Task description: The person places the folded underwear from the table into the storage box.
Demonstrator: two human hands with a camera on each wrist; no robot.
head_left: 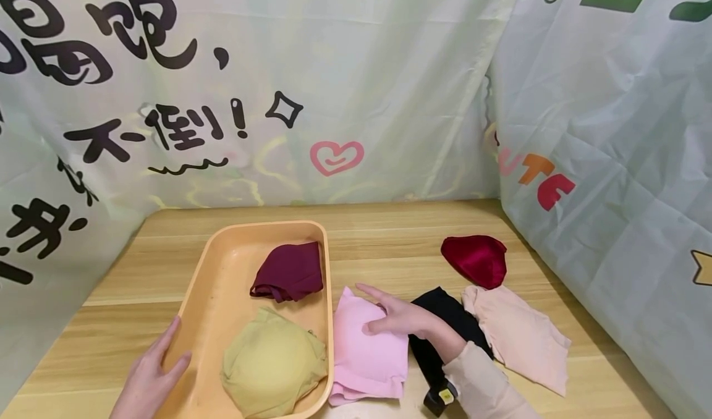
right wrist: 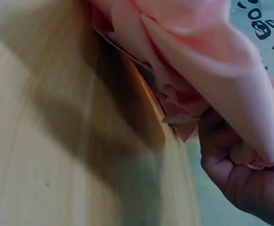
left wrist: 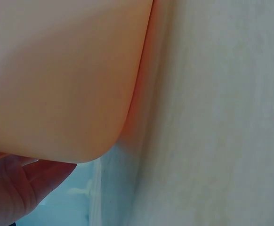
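My left hand (head_left: pixel 149 369) holds the left rim of an orange tray (head_left: pixel 194 277), its thumb over the inner side. In the left wrist view the tray's wall (left wrist: pixel 66 103) fills the upper left, with the hand (left wrist: pixel 14 188) at its edge. My right hand (head_left: pixel 403 317) is over the pink folded bra (head_left: pixel 369 351), just right of the tray. Seen from the right wrist, curled fingers (right wrist: pixel 221 160) grip the pink fabric (right wrist: pixel 221 75). A yellow-green folded bra (head_left: pixel 275 363) and a folded maroon garment (head_left: pixel 289 274) lie inside the tray, along its right side.
Right of the pink bra lie a black folded garment (head_left: pixel 445 311), partly behind my right forearm, and a pale peach one (head_left: pixel 523 338). A shiny dark red piece (head_left: pixel 478 258) sits farther back. Printed cloth walls (head_left: pixel 389 97) border the wooden table (head_left: pixel 384 233).
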